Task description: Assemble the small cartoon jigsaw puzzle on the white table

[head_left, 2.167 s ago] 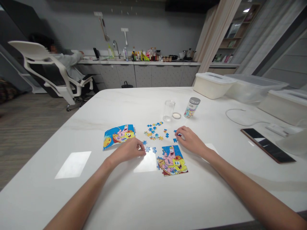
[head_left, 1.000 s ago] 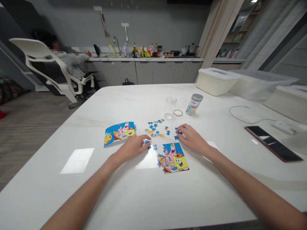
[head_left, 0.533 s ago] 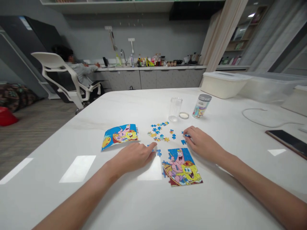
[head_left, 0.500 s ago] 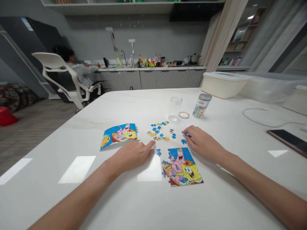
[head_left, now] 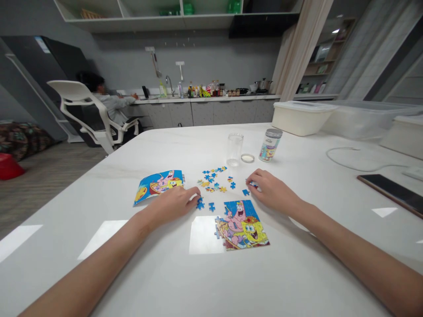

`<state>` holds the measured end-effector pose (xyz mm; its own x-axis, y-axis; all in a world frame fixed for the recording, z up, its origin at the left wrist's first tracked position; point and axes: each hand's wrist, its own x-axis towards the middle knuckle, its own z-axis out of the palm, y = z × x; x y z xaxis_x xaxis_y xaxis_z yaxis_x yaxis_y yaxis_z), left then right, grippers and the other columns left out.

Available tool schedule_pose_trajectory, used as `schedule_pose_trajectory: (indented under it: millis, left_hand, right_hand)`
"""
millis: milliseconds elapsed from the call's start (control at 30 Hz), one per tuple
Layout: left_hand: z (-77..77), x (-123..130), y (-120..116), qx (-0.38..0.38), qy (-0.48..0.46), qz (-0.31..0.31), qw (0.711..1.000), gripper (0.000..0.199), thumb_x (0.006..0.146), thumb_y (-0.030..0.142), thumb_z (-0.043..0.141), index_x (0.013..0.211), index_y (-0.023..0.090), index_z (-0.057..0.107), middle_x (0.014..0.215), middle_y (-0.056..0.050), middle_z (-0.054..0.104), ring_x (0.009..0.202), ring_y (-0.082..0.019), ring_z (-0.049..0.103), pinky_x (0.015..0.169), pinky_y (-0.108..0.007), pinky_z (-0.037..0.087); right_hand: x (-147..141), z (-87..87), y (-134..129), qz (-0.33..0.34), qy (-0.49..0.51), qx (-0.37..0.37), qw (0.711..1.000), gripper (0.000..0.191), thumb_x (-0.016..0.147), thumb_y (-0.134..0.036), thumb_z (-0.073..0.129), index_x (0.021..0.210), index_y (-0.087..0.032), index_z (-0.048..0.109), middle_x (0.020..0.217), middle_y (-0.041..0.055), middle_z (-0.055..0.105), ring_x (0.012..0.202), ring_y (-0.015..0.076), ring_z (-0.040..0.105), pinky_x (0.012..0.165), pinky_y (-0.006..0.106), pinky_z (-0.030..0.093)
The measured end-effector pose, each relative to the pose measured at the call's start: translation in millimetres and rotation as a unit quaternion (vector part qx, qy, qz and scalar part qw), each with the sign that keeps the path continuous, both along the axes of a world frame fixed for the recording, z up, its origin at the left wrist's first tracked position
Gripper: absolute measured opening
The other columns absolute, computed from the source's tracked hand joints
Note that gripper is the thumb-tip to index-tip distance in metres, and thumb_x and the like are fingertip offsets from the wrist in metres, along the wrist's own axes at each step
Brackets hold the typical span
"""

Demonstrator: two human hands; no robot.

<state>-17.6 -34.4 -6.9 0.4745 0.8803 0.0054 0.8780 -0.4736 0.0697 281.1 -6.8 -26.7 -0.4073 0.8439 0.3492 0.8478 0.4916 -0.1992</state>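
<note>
My left hand (head_left: 175, 203) is closed at the fingertips on a blue puzzle piece (head_left: 200, 204), beside the picture sheet (head_left: 157, 182). Just right of it lies another blue piece (head_left: 212, 206). My right hand (head_left: 269, 188) pinches a puzzle piece (head_left: 254, 184), mostly hidden by the fingers, with a loose blue piece (head_left: 246, 192) next to it. Between and below the hands lies the partly joined cartoon puzzle (head_left: 243, 225), its left edge uneven. Several loose blue and yellow pieces (head_left: 211, 178) are scattered beyond it.
A clear jar (head_left: 234, 149), its round lid (head_left: 247, 158) and a printed canister (head_left: 270, 145) stand farther back. Storage boxes (head_left: 302, 118), a cable (head_left: 350, 165) and a phone (head_left: 390, 193) are to the right. A person (head_left: 115, 108) sits on a white chair (head_left: 74, 94) at back left.
The camera view has shifted slightly. My left hand has drawn back left from the loose pieces, its fingers now at a blue piece. My right hand stays at its piece.
</note>
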Motion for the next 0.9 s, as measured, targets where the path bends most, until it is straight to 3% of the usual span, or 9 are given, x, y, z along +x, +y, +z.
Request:
schedule_pose_trajectory:
  millis: [233,567,900]
  left_hand:
    - [-2.7,7,1,0.03,0.005,0.041,0.999,0.045,0.096,0.035,0.025,0.128,0.016,0.052,0.07,-0.008,0.065,0.071,-0.023,0.063,0.065,-0.031,0.043]
    - [0.7,21,1,0.059,0.051,0.032,0.996,0.045,0.095,0.023,0.026,0.133,0.018,0.05,0.079,-0.012,0.069,0.071,-0.024,0.065,0.065,-0.032,0.043]
    - [-7.0,27,2,0.057,0.039,0.025,0.997,0.041,0.096,0.021,0.029,0.13,0.018,0.051,0.083,-0.013,0.069,0.076,-0.026,0.066,0.066,-0.033,0.045]
  right_hand:
    - [0,1.1,1,0.002,0.003,0.009,1.0,0.019,0.088,-0.015,0.048,0.086,-0.02,0.067,0.096,0.0103,0.063,0.089,0.0244,0.059,0.075,0.037,0.047]
    - [4,-3.5,8,0.009,0.02,-0.008,1.0,0.024,0.083,-0.004,0.048,0.086,-0.02,0.065,0.096,0.0085,0.064,0.094,0.0238,0.059,0.08,0.036,0.046]
    - [4,-2.8,8,0.02,0.06,-0.023,0.998,0.029,0.079,0.001,0.046,0.089,-0.018,0.066,0.095,0.0071,0.066,0.093,0.0212,0.06,0.086,0.034,0.046]
